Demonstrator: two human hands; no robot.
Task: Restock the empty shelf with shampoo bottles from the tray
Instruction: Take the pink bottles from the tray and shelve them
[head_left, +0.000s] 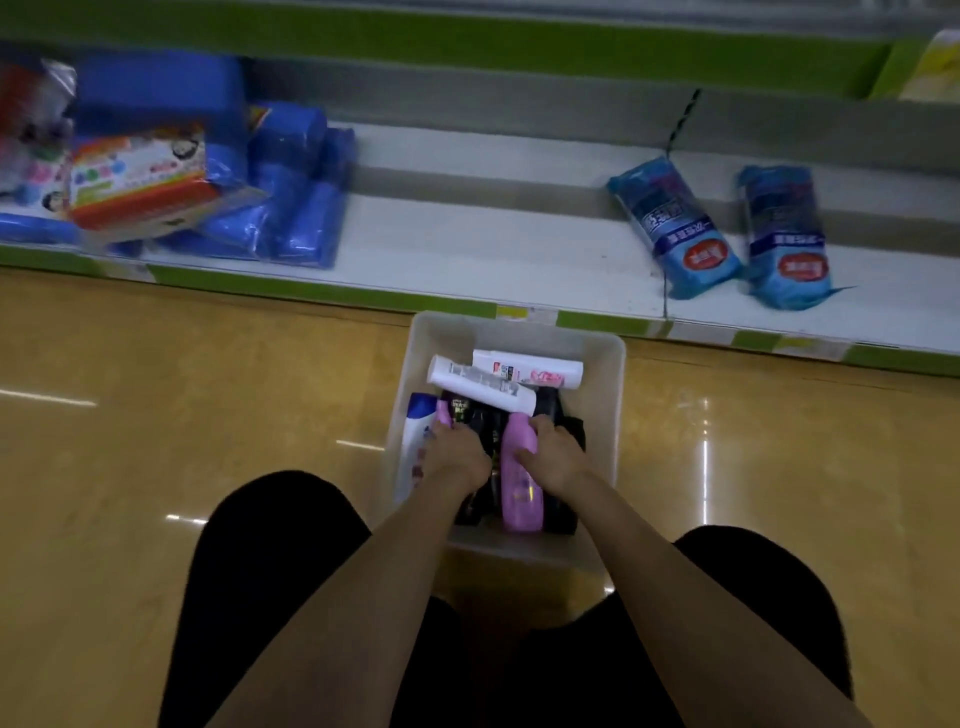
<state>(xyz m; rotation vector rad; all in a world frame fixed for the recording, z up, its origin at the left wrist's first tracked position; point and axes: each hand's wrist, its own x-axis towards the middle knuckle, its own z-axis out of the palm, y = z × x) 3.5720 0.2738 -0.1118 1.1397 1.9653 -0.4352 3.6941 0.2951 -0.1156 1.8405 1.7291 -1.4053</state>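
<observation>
White shelf (498, 244) lies at the far side; the tray (605, 415) of shampoo bottles sits near it on the floor. Left hand (457, 452) grips a small pink bottle (443, 413); right hand (553, 452) grips the large pink bottle (521, 493) in the tray.

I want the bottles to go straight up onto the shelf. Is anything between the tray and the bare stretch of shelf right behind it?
Nothing visible blocks it. The tray sits on the floor against the shelf edge; the blue packs lie to the left, two blue pouches to the right.
</observation>
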